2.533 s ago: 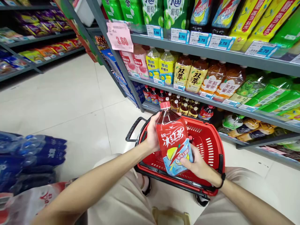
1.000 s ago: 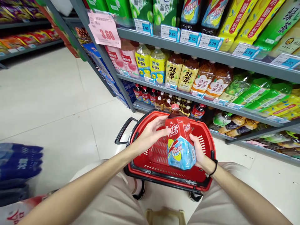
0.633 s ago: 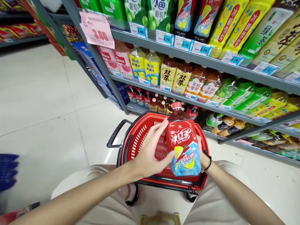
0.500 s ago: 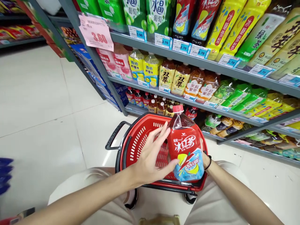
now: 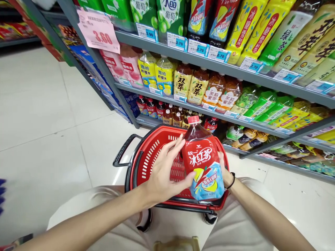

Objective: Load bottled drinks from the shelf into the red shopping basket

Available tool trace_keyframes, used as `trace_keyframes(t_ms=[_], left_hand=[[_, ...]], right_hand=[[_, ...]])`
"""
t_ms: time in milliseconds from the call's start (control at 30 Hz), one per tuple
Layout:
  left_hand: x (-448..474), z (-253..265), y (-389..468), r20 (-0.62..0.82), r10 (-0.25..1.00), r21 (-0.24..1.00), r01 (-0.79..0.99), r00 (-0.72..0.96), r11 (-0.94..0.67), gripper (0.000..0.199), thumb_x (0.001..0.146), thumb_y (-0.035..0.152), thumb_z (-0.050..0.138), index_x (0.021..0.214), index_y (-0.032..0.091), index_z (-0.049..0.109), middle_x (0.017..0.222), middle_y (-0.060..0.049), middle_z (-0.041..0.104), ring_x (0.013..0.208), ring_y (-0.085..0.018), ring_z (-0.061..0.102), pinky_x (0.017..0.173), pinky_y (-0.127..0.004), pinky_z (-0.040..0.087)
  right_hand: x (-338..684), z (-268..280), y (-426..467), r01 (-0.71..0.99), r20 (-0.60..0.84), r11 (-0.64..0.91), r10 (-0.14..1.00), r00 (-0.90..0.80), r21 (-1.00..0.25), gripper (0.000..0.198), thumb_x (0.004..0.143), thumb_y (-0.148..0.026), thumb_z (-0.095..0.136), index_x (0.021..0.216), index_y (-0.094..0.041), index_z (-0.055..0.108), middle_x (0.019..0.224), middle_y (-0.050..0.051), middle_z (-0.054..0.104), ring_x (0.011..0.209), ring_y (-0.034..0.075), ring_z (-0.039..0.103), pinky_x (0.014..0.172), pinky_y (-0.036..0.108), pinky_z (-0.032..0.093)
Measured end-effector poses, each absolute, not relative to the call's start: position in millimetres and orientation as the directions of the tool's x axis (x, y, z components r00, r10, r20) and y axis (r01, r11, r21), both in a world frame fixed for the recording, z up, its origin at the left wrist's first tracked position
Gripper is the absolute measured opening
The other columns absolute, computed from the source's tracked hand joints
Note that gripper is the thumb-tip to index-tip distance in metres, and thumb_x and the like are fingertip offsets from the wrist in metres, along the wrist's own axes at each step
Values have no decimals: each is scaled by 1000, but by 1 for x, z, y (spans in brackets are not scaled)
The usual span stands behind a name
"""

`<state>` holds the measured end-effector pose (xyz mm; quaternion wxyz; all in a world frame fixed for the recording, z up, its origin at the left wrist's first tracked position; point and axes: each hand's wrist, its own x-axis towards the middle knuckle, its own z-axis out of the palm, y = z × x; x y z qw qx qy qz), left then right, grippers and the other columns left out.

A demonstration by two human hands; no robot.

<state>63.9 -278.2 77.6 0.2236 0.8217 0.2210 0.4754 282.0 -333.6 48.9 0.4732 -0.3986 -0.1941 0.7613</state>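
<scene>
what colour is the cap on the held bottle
Pinkish red; the cap shows best in the head view.

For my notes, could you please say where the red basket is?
In the head view, the red basket is lower centre, near the shelves, partly behind the left hand and ice tea bottle.

- Ice tea bottle point(image 5: 202, 167) over basket point(image 5: 146, 168); left hand point(image 5: 162, 172) at its left side, right hand point(image 5: 225, 171) at its right.
- Basket between person's legs point(image 5: 227, 226), handle point(image 5: 123, 149) out left.
- Stool point(image 5: 178, 243) nearer person than basket.
- Shelf rack point(image 5: 162, 46) beyond basket, bottles point(image 5: 198, 86) on its tiers.
- Price sign point(image 5: 99, 32) at rack's left end.
</scene>
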Motion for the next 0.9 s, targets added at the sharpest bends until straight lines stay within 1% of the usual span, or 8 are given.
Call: trace_keyframes(t_ms=[67,133,200,233,367,600,767,900], left_hand=[[65,75,-275,620,648,659,154,443,-736,85,91,31,82,166,23,42,155,-18,57,140,-30,60,119,-49,54],[65,73,-271,543,715,733,167,440,-660,80,94,34,80,164,23,45,152,-16,60,137,-29,63,117,-48,56],[65,71,-267,479,760,768,211,439,-605,73,96,37,78,161,21,48,149,-15,63,133,-29,66,115,-48,58],[66,71,-264,458,773,773,233,438,-590,71,97,38,76,160,20,50,148,-16,64,132,-30,66,113,-49,59],[66,70,-258,396,805,795,273,442,-541,66,100,43,70,158,17,53,148,-17,65,131,-32,68,113,-53,58],[64,71,-252,320,837,836,284,444,-470,63,100,45,67,155,16,56,148,-17,67,136,-33,67,117,-53,56],[64,72,-251,287,848,857,276,445,-435,65,101,48,65,156,14,55,152,-18,64,140,-34,63,120,-54,53],[63,71,-248,264,842,870,261,470,-419,65,102,45,63,158,15,54,155,-16,62,142,-34,62,123,-57,50]], right_hand=[[276,58,-332,-581,-417,-494,867,-273,-647,80,60,-82,80,113,-22,75,124,14,79,134,41,65,114,56,53],[270,65,-330,-605,-427,-505,859,-282,-616,76,68,-83,75,113,-21,75,122,13,79,135,40,65,115,57,52],[266,67,-327,-629,-438,-497,860,-262,-598,72,73,-82,71,111,-21,75,120,13,79,135,39,65,116,58,51],[265,67,-326,-636,-443,-493,860,-253,-594,72,72,-82,71,110,-21,75,119,13,80,135,40,65,116,59,51],[261,61,-321,-642,-446,-498,856,-260,-582,72,68,-80,74,111,-23,75,120,11,79,136,39,64,116,58,52],[260,49,-319,-665,-455,-492,855,-248,-563,70,75,-80,72,113,-21,75,118,12,80,132,38,67,113,55,54],[259,48,-318,-665,-462,-479,859,-221,-572,74,74,-85,71,110,-21,76,117,12,80,129,38,69,115,54,53],[257,51,-320,-645,-453,-492,857,-244,-584,75,75,-88,68,111,-22,75,117,13,80,130,38,68,115,56,53]])
